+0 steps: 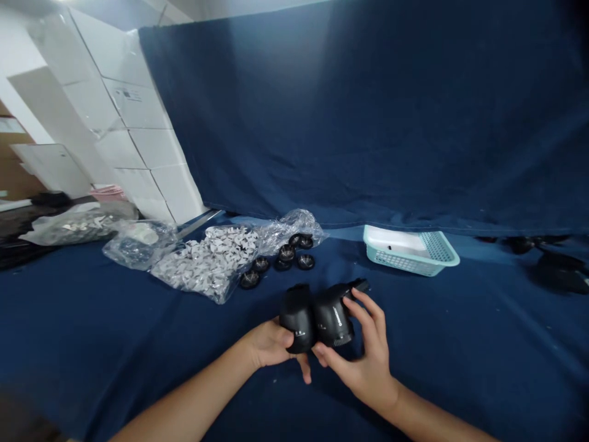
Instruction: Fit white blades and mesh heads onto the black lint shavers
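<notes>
Two glossy black plastic housings with small white print, shaped like hair dryer bodies, are side by side in front of me, touching or nearly so. My left hand (276,347) is closed around the left housing (298,322), its thumb along the lower front. The right housing (332,319) has a ribbed lower rim and a narrow part extending to the upper right. My right hand (363,350) grips that one, fingertips on its upper right side and thumb beneath. The undersides of both housings are hidden.
Beyond my hands lie several round black caps (306,262). An open clear bag of small grey-white pieces (207,261) is left of them. A light-blue plastic basket (409,261) stands at the right back. Dark objects (559,270) lie far right; white boxes (156,144) are stacked at left.
</notes>
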Demonstrator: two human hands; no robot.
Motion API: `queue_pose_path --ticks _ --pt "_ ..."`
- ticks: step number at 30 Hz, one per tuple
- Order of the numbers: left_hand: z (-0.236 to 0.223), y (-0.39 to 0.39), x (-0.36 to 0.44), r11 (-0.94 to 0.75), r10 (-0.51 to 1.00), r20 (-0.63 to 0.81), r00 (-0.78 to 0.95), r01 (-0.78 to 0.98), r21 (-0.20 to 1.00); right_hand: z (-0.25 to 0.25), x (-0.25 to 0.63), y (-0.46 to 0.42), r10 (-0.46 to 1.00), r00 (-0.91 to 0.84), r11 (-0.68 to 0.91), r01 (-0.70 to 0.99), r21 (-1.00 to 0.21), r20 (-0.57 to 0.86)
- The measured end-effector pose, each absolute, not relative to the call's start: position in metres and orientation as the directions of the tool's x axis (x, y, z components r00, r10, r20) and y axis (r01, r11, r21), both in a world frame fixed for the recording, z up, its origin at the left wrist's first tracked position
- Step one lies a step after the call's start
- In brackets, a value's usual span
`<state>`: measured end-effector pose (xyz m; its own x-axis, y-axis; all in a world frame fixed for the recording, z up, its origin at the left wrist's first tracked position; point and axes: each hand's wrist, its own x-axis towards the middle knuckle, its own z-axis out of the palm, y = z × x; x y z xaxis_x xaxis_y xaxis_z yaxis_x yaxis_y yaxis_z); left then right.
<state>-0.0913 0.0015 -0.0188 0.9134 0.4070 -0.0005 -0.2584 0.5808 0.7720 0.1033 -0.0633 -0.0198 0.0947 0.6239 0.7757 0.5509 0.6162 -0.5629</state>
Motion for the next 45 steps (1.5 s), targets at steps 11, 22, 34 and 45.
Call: queue_pose_path --ticks 11,22,34,45 --pt "-0.005 -0.003 -0.084 0.518 0.785 -0.228 0.577 -0.408 0.752 -0.038 0.108 -0.039 0.745 0.282 0.525 0.314 -0.791 0.605" --pt "-0.001 -0.016 -0.08 0.614 0.679 0.096 0.728 -0.635 0.469 -0.032 0.098 -0.035 0.768 0.105 0.584 0.29 -0.758 0.631" --pt "0.011 -0.019 -0.104 0.481 0.815 0.153 0.559 -0.8 0.359 -0.018 0.076 -0.027 0.746 -0.158 0.634 0.467 -0.616 0.647" --pt "-0.005 -0.014 -0.135 0.446 0.843 0.079 0.532 -0.774 0.448 -0.033 0.071 -0.027 0.818 -0.155 0.55 0.496 -0.672 0.555"
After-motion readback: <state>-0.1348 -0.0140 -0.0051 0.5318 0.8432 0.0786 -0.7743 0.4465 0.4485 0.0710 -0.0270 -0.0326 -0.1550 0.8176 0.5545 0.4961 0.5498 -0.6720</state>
